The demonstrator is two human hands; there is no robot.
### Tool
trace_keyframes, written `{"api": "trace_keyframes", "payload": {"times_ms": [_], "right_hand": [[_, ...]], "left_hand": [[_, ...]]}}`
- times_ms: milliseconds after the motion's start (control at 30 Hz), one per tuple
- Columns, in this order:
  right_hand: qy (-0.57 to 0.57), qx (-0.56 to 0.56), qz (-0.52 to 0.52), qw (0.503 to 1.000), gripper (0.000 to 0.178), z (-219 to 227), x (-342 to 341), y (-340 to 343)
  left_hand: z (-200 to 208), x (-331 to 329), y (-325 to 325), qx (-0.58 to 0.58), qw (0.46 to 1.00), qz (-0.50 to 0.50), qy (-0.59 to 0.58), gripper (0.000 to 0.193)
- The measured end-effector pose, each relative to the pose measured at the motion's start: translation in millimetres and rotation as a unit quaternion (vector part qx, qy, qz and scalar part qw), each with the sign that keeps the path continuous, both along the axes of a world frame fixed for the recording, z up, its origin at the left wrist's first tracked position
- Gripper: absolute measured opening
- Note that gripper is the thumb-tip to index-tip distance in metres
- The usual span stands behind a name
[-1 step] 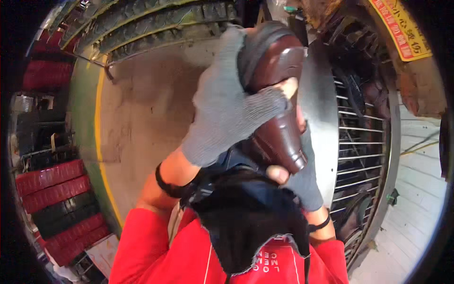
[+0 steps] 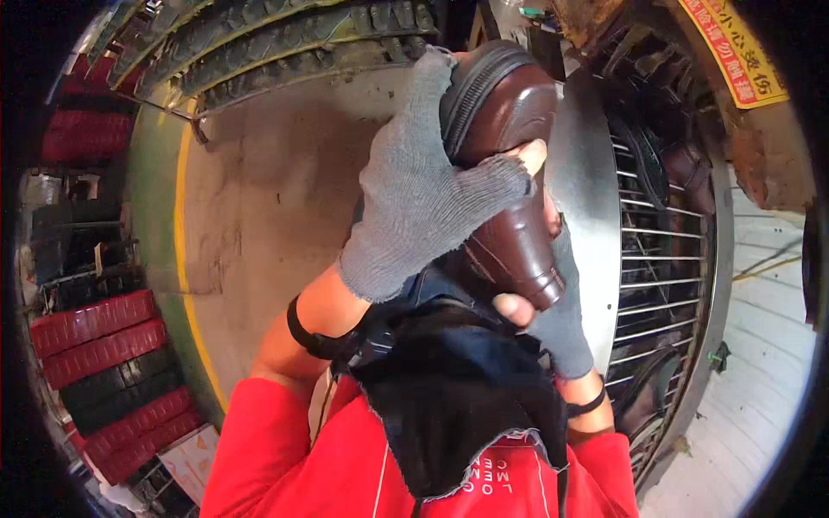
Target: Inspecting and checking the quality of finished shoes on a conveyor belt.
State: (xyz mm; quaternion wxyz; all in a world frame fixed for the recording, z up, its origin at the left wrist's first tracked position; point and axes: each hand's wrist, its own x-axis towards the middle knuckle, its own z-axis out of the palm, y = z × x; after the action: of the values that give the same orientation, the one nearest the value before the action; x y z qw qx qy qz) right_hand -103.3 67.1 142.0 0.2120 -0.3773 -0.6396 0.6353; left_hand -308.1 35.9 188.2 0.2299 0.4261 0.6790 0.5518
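Holding a brown shoe [image 2: 516,243] upright before the body, with the left hand [image 2: 414,194] clamped by thumb and fingers round its upper end and the right hand [image 2: 561,319] clamped at the lower. Apparently a two-handed steadying step, calling for firm grips. Working beside a barred metal desk [image 2: 594,272] bearing dark shoes [image 2: 643,160], above a brown floor [image 2: 276,198], opposite red stacks [image 2: 95,324].

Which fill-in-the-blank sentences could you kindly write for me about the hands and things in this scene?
The left hand and the right hand both wear grey ____.
The thumb by the end of the shoe nearest the person's body belongs to the ____ hand.
The person's sleeves are coloured ____.
On the floor at the left, the long thin line is painted ____.

Missing words: gloves; right; red; yellow.
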Motion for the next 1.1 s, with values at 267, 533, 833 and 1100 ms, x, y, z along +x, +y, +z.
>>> {"api": "trace_keyframes", "payload": {"times_ms": [267,533,833,1100], "right_hand": [[0.114,-0.397,-0.012,0.91,0.104,-31.9,63.5,26.4],[0.072,-0.257,0.016,0.964,0.108,-81.5,90.2,11.3],[0.115,0.02,0.148,0.982,0.08,-105.7,3.1,34.4],[0.04,0.034,0.034,0.998,0.066,-80.8,-53.8,68.7]], "left_hand": [[-64.0,11.8,-54.6,-0.08,0.986,-0.136,0.06,0.108],[-42.6,30.6,-65.4,0.0,0.994,-0.103,-0.038,0.098],[-44.5,-41.7,-40.5,0.044,0.959,-0.268,0.076,0.075],[-143.2,-73.6,-73.4,0.047,0.855,-0.465,0.225,0.045]]}}
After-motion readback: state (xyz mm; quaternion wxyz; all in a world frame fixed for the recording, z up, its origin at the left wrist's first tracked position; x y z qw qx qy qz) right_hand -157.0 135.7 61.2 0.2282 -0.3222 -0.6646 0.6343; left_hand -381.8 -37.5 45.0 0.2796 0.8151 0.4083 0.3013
